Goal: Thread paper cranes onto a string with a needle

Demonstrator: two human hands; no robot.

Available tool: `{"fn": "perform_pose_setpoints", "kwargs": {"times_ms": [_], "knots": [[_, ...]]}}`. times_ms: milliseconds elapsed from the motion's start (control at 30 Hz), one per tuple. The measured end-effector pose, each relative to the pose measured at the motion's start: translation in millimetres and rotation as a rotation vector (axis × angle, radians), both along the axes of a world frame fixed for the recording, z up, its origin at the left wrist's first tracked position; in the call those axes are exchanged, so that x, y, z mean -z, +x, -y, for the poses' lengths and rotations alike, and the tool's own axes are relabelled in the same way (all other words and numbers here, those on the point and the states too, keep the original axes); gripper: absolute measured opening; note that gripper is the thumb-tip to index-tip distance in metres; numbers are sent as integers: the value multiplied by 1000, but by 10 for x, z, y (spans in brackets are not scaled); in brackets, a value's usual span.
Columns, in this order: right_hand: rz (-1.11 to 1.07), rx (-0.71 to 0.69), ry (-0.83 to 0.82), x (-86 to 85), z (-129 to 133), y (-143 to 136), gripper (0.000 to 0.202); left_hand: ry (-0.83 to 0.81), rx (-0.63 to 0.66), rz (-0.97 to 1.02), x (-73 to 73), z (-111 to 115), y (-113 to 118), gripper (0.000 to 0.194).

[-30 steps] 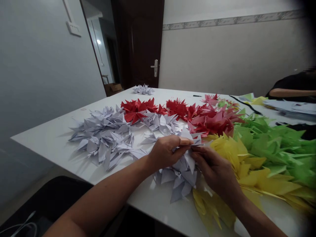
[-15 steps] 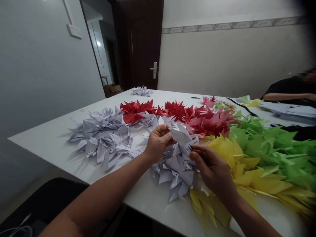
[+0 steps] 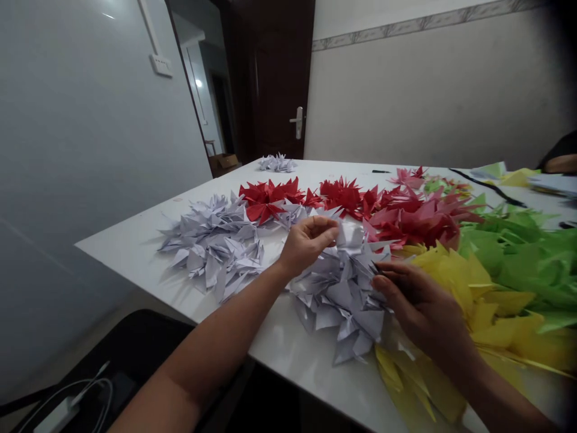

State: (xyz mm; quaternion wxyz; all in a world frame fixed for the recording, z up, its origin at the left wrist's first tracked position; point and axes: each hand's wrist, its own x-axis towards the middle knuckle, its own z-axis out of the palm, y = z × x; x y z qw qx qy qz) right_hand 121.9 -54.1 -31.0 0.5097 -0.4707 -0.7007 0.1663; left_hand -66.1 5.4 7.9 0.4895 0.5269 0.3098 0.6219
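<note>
My left hand (image 3: 310, 242) is closed in a pinch on the edge of a white folded paper piece (image 3: 350, 234), raised over a heap of white folded paper cranes (image 3: 347, 300). To its right, my right hand (image 3: 421, 304) is closed round a small dark pointed tool (image 3: 375, 268). Only the tip of that tool shows, close to the white paper, and I cannot tell whether they touch. Another heap of white cranes (image 3: 211, 240) lies left of my left hand. Yellow folded papers (image 3: 455, 270) spread behind and below my right hand.
The white table (image 3: 135, 240) also bears red (image 3: 270, 195), pink (image 3: 415, 216) and green (image 3: 518, 246) folded-paper heaps. A small white pile (image 3: 277, 162) sits at the far edge. A black chair (image 3: 148, 337) is at lower left; another person's arm (image 3: 561, 162) shows at right.
The view has swung a little left, so the table things sit further right. The white paper in my left hand has turned and shows a different face. My right hand still grips the dark tool.
</note>
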Motion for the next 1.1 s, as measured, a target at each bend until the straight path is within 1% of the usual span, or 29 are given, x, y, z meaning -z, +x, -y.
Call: {"fn": "perform_pose_setpoints", "kwargs": {"times_ms": [33, 67, 100, 167, 200, 233, 267, 333, 367, 467, 600, 767, 867, 933, 1100], "knots": [[-5, 2, 2, 5, -4, 0, 29, 43, -13, -52, -5, -28, -45, 24], [-9, 6, 5, 9, -7, 1, 29, 93, -59, -98, -13, -58, -98, 22], [-12, 12, 10, 10, -9, 1, 30, 142, -136, -143, -22, -92, -160, 20], [-15, 17, 21, 7, -8, 1, 30, 213, -331, -271, -35, -167, -301, 15], [-17, 14, 26, 3, -5, 1, 29, 207, -402, -373, -37, -205, -375, 15], [-17, 9, 29, -2, -1, 0, 29, 177, -447, -485, -35, -241, -447, 16], [-15, 6, 32, -7, 4, -1, 29, 132, -463, -600, -29, -272, -511, 18], [-5, 7, 39, -15, 14, -3, 28, 55, -437, -774, -10, -313, -608, 26], [1, 8, 44, -18, 18, -3, 28, 37, -410, -825, -2, -322, -637, 31], [6, 4, 55, -23, 24, -2, 28, 30, -347, -890, 13, -318, -659, 40], [9, -6, 51, -34, 26, 0, 27, 15, -265, -1036, 45, -312, -627, 43], [24, -7, 56, -28, 21, 0, 28, 21, -188, -1098, 168, -370, -639, 52], [21, -20, 46, -4, 12, 3, 29, 10, -184, -1104, 242, -414, -671, 51], [24, -26, 38, 10, 10, 5, 29, -5, -197, -1102, 268, -438, -691, 46], [5, -48, 6, 32, 9, 13, 31, -50, -225, -1094, 254, -471, -706, 30]]}}
